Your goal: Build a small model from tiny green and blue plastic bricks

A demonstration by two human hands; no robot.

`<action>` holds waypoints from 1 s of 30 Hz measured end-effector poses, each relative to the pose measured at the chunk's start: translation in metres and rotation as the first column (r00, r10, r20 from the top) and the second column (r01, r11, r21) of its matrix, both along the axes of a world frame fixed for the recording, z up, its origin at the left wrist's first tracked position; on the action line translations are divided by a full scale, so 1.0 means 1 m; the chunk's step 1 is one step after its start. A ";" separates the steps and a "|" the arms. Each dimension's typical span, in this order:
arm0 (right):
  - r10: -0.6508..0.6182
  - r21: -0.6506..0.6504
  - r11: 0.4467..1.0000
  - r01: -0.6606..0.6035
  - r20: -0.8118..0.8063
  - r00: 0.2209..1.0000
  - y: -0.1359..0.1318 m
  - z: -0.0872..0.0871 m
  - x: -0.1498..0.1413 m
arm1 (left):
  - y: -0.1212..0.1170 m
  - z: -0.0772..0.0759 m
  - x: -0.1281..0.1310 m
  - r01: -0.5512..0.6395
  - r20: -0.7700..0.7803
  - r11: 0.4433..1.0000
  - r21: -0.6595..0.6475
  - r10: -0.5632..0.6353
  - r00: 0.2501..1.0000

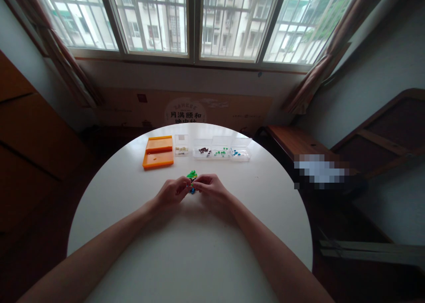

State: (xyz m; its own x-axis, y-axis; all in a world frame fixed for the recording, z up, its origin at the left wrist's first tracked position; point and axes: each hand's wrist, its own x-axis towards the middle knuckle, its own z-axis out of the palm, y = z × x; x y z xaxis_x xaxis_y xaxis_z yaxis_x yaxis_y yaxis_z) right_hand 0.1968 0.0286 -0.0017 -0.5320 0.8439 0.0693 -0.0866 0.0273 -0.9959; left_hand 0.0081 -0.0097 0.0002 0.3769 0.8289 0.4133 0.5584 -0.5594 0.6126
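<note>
Both hands, the left hand (171, 191) and right hand (210, 189), pinched a small green-topped brick model (191, 179) together mid-surface (199, 250), steadying it for close work.

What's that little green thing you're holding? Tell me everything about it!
The small toy build looks like plastic bricks: a bright green, leafy-looking top, with a blue bit at the bottom. It sits upright just above the round white table, pinched between the left hand and right hand. Finer detail is too small to tell.
</note>
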 end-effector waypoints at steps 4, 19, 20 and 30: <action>0.002 -0.008 1.000 -0.002 -0.003 1.000 0.000 0.001 0.000 | 0.001 -0.001 -0.001 -0.014 0.012 1.000 0.018 0.014 1.000; 0.023 -0.001 1.000 -0.023 -0.004 1.000 0.000 0.000 0.001 | 0.003 -0.006 -0.002 0.003 -0.002 0.999 0.047 -0.003 1.000; 0.024 -0.001 1.000 -0.024 -0.001 1.000 0.000 0.000 0.001 | 0.003 -0.006 -0.002 0.005 -0.007 0.999 0.045 -0.005 1.000; 0.032 -0.011 0.999 -0.032 0.004 0.999 0.000 0.003 0.000 | 0.003 -0.005 -0.001 0.004 0.013 1.000 0.028 -0.004 1.000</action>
State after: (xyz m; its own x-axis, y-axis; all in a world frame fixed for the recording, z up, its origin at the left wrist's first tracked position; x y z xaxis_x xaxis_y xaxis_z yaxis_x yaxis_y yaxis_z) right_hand 0.1970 0.0282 0.0010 -0.5588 0.8273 0.0574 -0.0827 0.0133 -0.9965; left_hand 0.0067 -0.0069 -0.0044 0.3742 0.8154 0.4416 0.5481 -0.5786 0.6040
